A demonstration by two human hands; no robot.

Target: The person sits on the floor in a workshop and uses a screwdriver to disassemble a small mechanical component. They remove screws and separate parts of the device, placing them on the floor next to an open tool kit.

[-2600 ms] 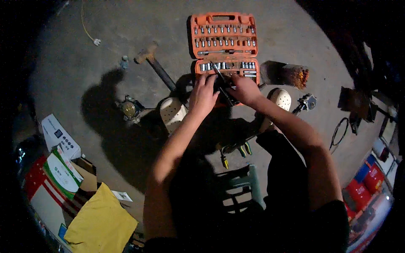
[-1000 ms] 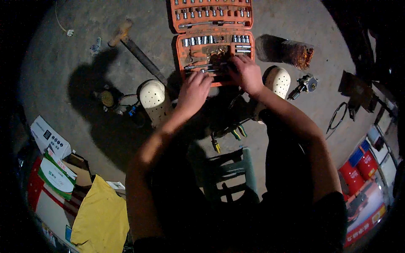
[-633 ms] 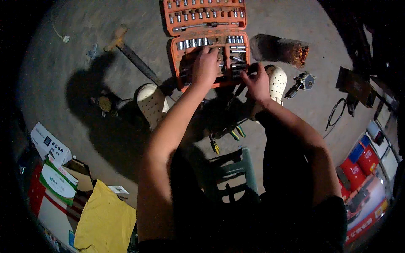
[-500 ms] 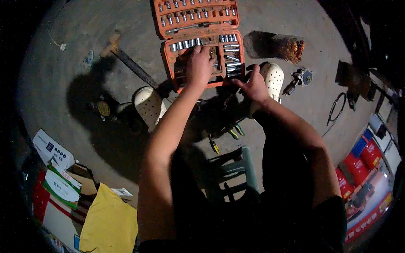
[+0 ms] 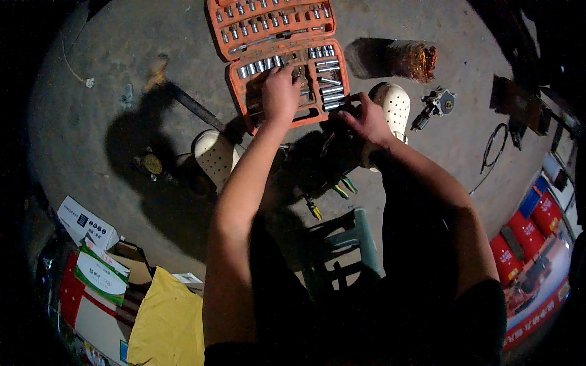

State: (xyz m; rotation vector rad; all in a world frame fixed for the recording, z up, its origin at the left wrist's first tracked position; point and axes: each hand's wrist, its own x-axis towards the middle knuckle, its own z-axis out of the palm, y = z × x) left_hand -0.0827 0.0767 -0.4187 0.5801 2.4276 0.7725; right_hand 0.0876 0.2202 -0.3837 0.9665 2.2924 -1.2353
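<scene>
The left hand (image 5: 281, 91) digs in the orange case (image 5: 244, 100); the right hand (image 5: 366, 119) touches its edge. Whether either grips anything, I cannot tell. A bump might spill the sockets (image 5: 329, 73).

lower left of my view: white carton with dark blue label (image 5: 85, 224), green-and-white box (image 5: 101, 276) just below it. red cans with labels (image 5: 532, 229) far right.

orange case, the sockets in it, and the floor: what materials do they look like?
Orange case: likely moulded plastic, matte, with shaped recesses for each piece.
Sockets: metal, probably chrome-plated steel, judging by bright glints.
Floor: looks like bare concrete, grey, rough and stained.
The left hand rests in the case, so part of it is hidden.
</scene>
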